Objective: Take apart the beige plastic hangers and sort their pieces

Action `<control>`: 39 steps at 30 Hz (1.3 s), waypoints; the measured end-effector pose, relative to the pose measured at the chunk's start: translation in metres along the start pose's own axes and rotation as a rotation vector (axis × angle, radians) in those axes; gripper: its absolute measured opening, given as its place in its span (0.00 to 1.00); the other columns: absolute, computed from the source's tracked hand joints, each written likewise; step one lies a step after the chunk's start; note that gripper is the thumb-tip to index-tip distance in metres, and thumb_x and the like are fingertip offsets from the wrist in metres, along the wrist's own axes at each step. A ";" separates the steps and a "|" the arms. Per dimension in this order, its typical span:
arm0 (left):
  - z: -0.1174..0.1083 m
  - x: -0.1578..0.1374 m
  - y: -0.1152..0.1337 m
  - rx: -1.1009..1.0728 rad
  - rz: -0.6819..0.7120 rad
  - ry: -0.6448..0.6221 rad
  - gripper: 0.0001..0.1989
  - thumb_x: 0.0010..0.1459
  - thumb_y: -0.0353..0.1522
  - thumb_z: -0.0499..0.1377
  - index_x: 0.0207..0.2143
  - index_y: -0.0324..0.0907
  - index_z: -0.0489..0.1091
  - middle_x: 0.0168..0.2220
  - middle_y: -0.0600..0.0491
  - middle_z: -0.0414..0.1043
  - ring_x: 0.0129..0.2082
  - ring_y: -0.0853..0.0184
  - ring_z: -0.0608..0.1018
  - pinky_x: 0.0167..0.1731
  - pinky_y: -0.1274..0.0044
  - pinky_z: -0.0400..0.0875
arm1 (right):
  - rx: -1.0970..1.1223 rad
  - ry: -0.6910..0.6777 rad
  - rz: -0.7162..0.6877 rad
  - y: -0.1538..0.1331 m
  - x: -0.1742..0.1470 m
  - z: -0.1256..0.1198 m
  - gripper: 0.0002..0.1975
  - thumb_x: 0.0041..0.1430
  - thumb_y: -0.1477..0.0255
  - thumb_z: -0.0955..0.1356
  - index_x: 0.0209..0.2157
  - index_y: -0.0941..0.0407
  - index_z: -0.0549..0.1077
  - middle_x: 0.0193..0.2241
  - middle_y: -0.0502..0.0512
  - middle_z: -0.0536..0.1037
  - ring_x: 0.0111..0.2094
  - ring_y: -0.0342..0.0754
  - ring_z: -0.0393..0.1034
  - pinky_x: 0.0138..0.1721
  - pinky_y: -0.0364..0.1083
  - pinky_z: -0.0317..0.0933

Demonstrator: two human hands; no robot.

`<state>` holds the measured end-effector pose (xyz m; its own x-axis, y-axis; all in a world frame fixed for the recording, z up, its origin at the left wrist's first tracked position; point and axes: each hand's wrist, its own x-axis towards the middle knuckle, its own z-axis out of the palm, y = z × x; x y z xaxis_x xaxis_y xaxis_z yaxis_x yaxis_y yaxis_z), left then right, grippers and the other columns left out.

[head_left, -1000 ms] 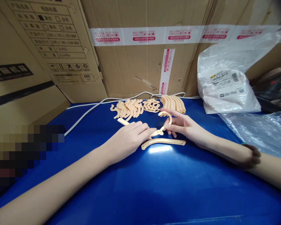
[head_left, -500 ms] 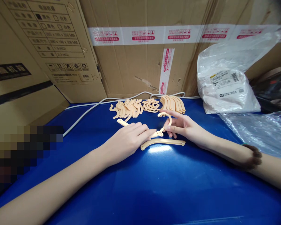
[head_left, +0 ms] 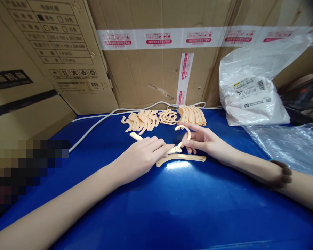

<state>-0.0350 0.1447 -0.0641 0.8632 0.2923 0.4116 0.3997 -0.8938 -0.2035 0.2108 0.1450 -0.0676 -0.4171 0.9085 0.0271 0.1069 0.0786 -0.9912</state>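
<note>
Under my left hand (head_left: 143, 157) is a cream plastic hanger arm (head_left: 136, 136), a slim curved bar with a holed end, gripped by the closed fingers. My right hand (head_left: 199, 139) pinches a cream hanger hook (head_left: 189, 133) between thumb and fingers. The foot of the hook meets the hanger arm's near end (head_left: 176, 149); whether the two are joined I cannot tell. A second loose hanger arm (head_left: 182, 157) lies on the blue table just in front of my hands.
Behind my hands lie a pile of hooks (head_left: 143, 121), a heap of curved pieces (head_left: 168, 117) and a stack of hanger arms (head_left: 191, 115). A white cable (head_left: 90, 130) runs along large cardboard boxes (head_left: 146, 76). Plastic bags (head_left: 253, 100) sit at the right.
The hook's foot has shifted very slightly against the end of the hanger arm. Otherwise both hands keep their places.
</note>
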 end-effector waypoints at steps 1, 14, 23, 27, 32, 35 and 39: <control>0.000 0.000 0.000 0.003 0.003 -0.002 0.17 0.71 0.27 0.42 0.52 0.34 0.67 0.38 0.48 0.73 0.36 0.65 0.73 0.35 0.74 0.68 | -0.001 -0.002 -0.001 0.000 0.000 0.000 0.36 0.55 0.71 0.71 0.63 0.59 0.56 0.31 0.50 0.77 0.27 0.42 0.68 0.30 0.44 0.62; -0.001 -0.001 0.001 0.018 0.015 0.000 0.17 0.71 0.27 0.42 0.52 0.34 0.67 0.38 0.48 0.73 0.36 0.64 0.73 0.35 0.74 0.67 | -0.017 -0.020 -0.004 -0.001 0.000 0.000 0.37 0.55 0.72 0.71 0.64 0.59 0.56 0.31 0.50 0.77 0.26 0.41 0.69 0.30 0.44 0.62; 0.000 0.000 0.000 -0.002 0.001 -0.007 0.16 0.69 0.25 0.44 0.53 0.33 0.67 0.39 0.47 0.73 0.37 0.64 0.73 0.35 0.74 0.67 | -0.003 -0.028 -0.024 -0.002 0.001 0.001 0.37 0.56 0.73 0.70 0.65 0.59 0.56 0.30 0.49 0.76 0.25 0.40 0.67 0.30 0.43 0.62; 0.001 0.000 -0.001 0.008 -0.002 -0.007 0.16 0.70 0.26 0.44 0.53 0.33 0.67 0.39 0.48 0.73 0.36 0.64 0.73 0.35 0.74 0.67 | 0.001 -0.039 -0.027 -0.002 0.001 0.000 0.36 0.56 0.73 0.70 0.64 0.59 0.56 0.30 0.48 0.76 0.25 0.40 0.67 0.29 0.43 0.62; 0.000 0.001 -0.002 0.025 -0.047 -0.005 0.15 0.69 0.28 0.47 0.53 0.33 0.67 0.39 0.48 0.73 0.36 0.63 0.73 0.35 0.74 0.67 | 0.025 0.011 -0.033 -0.001 0.002 0.002 0.34 0.55 0.71 0.71 0.61 0.57 0.58 0.30 0.48 0.76 0.25 0.40 0.66 0.27 0.42 0.60; -0.001 0.003 -0.001 -0.021 -0.119 -0.053 0.14 0.69 0.29 0.48 0.52 0.34 0.68 0.39 0.49 0.73 0.38 0.63 0.74 0.35 0.73 0.68 | 0.021 0.054 -0.026 -0.001 0.003 0.005 0.34 0.53 0.71 0.72 0.60 0.57 0.59 0.31 0.48 0.76 0.25 0.39 0.66 0.26 0.41 0.60; -0.006 0.003 0.001 -0.149 -0.258 -0.103 0.14 0.69 0.31 0.49 0.51 0.38 0.69 0.42 0.49 0.74 0.41 0.63 0.75 0.36 0.75 0.68 | 0.028 0.079 0.004 0.000 0.004 0.006 0.42 0.53 0.70 0.72 0.65 0.59 0.49 0.32 0.51 0.77 0.27 0.41 0.67 0.26 0.42 0.60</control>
<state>-0.0336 0.1426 -0.0579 0.7686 0.5423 0.3394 0.5670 -0.8231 0.0313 0.2039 0.1461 -0.0680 -0.3436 0.9386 0.0318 0.0827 0.0640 -0.9945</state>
